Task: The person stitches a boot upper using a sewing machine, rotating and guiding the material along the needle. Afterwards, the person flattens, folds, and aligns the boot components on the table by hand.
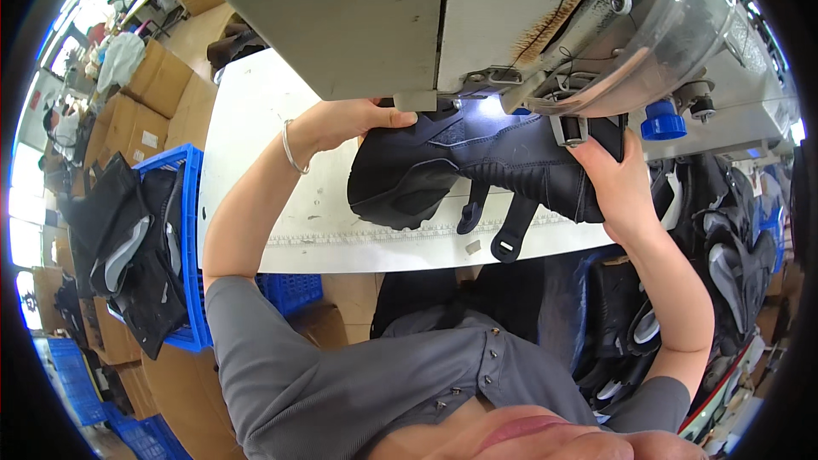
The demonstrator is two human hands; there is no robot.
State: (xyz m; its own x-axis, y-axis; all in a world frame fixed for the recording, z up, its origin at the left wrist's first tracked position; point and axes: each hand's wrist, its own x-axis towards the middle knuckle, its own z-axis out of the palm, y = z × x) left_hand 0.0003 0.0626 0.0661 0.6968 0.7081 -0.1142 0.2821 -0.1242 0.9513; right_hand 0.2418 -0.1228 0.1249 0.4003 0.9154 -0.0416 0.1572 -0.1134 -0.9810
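Observation:
A black boot upper (503, 158) lies sideways under the head of a sewing machine (341, 17), its stitched panels lit by a small lamp. Two straps (511, 230) hang from it over the table's front edge. My left hand (354, 123) pinches the upper's far left edge, thumb on top, with the other fingers mostly hidden. At the opposite end, my right hand (615, 175) grips the shaft beside a metal buckle (569, 129), thumb and fingers wrapped around it. The needle area is partly hidden by the machine head.
A white worktable (256, 170) with a ruler strip (341, 237) spans beneath the machine. To the left, a blue crate (194, 290) holds black pieces. More black uppers (724, 247) are heaped at the right. Cardboard boxes (136, 132) stand farther left. A clear shield (673, 43) curves over the machine's right side.

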